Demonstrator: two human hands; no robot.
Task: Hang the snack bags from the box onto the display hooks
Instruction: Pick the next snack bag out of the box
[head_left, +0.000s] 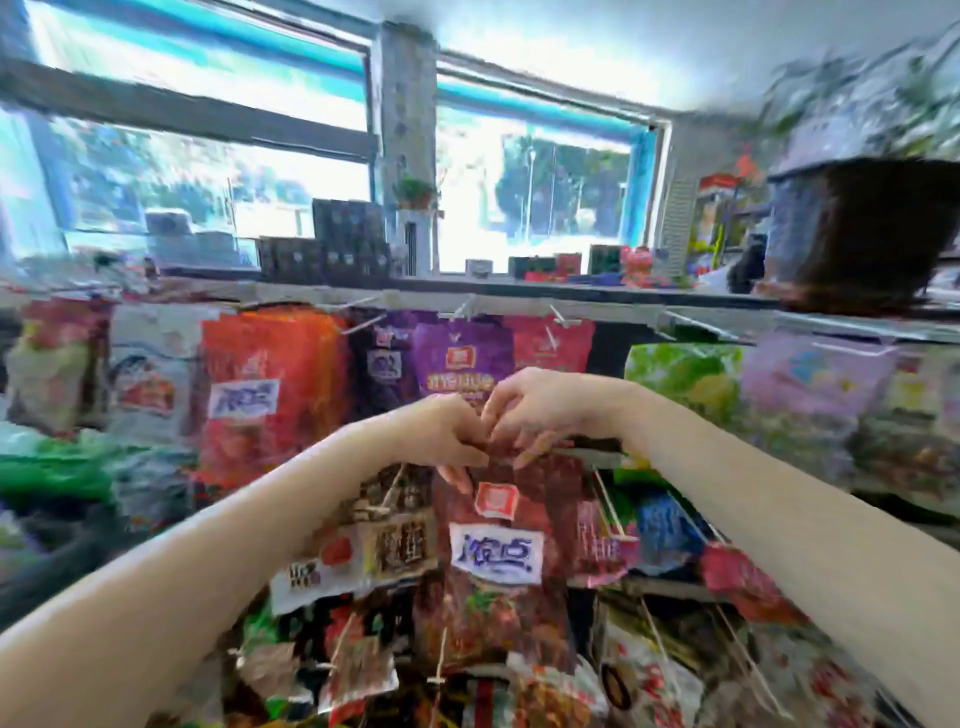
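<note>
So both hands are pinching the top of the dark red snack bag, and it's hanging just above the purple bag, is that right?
Not quite. In the head view, both hands, left and right, do pinch the top of the dark red snack bag, but it hangs below the purple bag, not above it.

Display rack hung with rows of snack bags.

A grey rail runs across the top of the rack, with thin hooks sticking out toward the viewer. From it hang an orange-red bag, a purple bag and a pink bag, side by side. Lower rows carry a dark red bag with a white label, a brown and white bag to its left, and more bags on long pale hooks below; the blur hides their details.
</note>
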